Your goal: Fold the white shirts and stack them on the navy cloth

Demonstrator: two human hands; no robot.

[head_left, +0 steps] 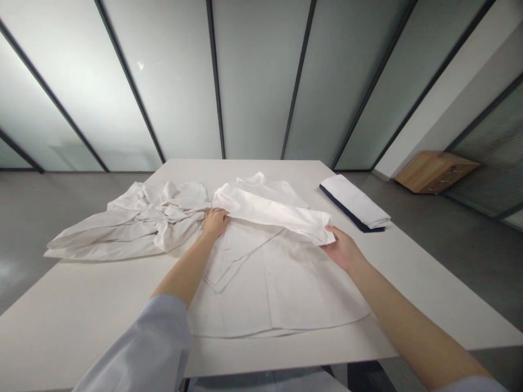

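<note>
While the counter carries a white shirt near its front edge, one sleeve stretches across, cuff pinched in the right hand; the left hand lies loosely curled, hold unclear. Uneven tugging could skew the sleeve.

Shirt of matt cloth, tabletop smooth

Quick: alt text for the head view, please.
The right hand holds one end of the sleeve of a white shirt; the left hand touches the sleeve near its other end. Crumpled cloth lies left on the table, folded cloth right.
</note>
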